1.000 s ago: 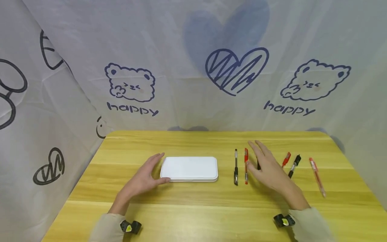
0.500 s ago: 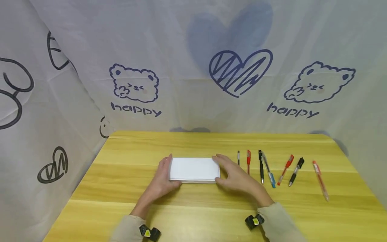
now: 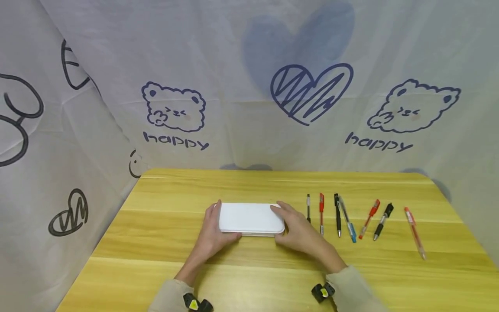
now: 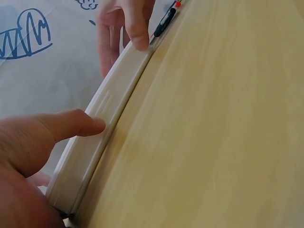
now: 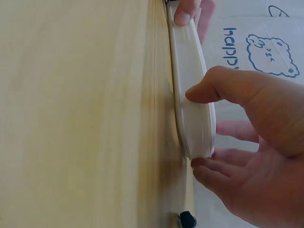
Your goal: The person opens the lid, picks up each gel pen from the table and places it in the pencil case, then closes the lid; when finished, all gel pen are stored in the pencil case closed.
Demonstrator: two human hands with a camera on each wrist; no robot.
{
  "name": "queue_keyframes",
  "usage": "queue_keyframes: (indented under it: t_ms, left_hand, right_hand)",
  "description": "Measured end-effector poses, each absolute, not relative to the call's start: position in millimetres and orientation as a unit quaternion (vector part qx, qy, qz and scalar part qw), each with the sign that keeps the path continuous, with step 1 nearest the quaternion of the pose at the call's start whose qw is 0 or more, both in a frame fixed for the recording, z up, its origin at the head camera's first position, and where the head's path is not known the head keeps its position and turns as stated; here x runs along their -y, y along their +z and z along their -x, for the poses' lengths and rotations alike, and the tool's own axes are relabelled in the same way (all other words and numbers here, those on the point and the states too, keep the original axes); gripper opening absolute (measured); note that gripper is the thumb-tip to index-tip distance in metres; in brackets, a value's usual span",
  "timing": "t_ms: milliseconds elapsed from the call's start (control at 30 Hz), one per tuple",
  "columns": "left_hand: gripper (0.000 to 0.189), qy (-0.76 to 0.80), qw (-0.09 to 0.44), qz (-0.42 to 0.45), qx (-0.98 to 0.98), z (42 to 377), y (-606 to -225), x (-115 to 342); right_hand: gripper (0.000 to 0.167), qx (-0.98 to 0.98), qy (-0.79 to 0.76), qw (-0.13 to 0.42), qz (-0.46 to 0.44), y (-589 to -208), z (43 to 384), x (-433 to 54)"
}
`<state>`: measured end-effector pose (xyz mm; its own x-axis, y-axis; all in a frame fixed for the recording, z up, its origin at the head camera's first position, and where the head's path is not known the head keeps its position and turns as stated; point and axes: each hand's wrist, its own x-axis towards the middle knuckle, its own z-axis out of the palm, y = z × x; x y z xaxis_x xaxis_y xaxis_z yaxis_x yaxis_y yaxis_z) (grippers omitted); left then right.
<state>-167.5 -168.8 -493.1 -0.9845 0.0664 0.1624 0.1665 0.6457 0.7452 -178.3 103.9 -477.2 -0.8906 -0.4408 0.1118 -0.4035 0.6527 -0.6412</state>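
Observation:
A white, flat pencil case (image 3: 251, 218) with rounded corners lies on the wooden table, its lid down. My left hand (image 3: 210, 232) grips its left end; in the left wrist view the left thumb (image 4: 90, 124) presses on the case's front side wall (image 4: 102, 111). At the right end my right hand (image 3: 300, 232) holds the case, thumb in front and fingers around the end and back. The right wrist view shows the right thumb (image 5: 204, 92) against the same front wall (image 5: 190, 114). The far-side fingers are partly hidden.
To the right lie several pens: a black one (image 3: 337, 216) beside a blue-capped one (image 3: 348, 223), red ones (image 3: 321, 210) and another black one (image 3: 383, 222). A red pen (image 3: 415, 232) lies farthest right. A printed cloth (image 3: 249, 147) hangs behind the table (image 3: 249, 277).
My right hand has come left from over the pens to the case's right end. My left hand has closed in on the left end. Over the last half second both thumbs shifted slightly inward.

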Motion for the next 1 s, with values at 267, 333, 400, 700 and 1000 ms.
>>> queue_keyframes:
  t_ms: [267,333,400,700,1000]
  left_hand:
    - [0.113,-0.42,0.08,0.065,0.901,168.6,-499.0,168.5]
    - [0.113,-0.424,0.083,0.063,0.899,168.5,-499.1,168.3]
    - [0.113,-0.425,0.086,0.059,0.899,167.9,-498.5,168.1]
    - [0.113,-0.42,0.092,0.055,0.901,167.1,-498.1,168.7]
    - [0.116,-0.421,0.079,0.034,0.903,165.7,-498.5,169.1]
  right_hand:
    - [0.078,-0.917,-0.328,-0.023,0.225,-481.7,176.4,-99.5]
    - [0.077,-0.917,-0.324,-0.037,0.229,-482.2,177.2,-98.4]
    - [0.077,-0.916,-0.321,-0.047,0.235,-482.0,178.1,-97.2]
    - [0.075,-0.918,-0.319,-0.044,0.233,-478.0,179.0,-95.5]
    - [0.073,-0.914,-0.331,-0.014,0.234,-476.2,181.7,-97.1]
